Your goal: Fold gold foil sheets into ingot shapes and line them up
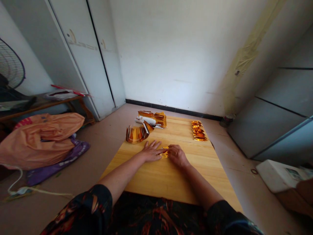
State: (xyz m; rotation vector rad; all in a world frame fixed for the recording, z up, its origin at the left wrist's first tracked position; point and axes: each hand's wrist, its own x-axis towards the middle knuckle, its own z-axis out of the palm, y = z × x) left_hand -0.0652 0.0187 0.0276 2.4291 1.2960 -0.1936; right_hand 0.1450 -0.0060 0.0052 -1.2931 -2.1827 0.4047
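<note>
A small piece of gold foil paper [165,153] lies on the wooden table [171,179] between my hands. My left hand [151,151] rests flat on the table with its fingers spread, the fingertips pressing the foil's left side. My right hand [177,154] is curled and pinches the foil's right edge. Beyond my left hand stands a curved bundle of gold foil sheets [137,133]. A stack of gold and white paper packs [153,118] lies at the table's far edge. A row of folded gold pieces [198,130] runs along the far right.
An orange plastic bag [41,138] and a purple bag [61,161] lie on the floor to the left. White wardrobe doors [93,65] stand at the back left, a fan [11,67] at far left. A white box [278,174] sits at the right.
</note>
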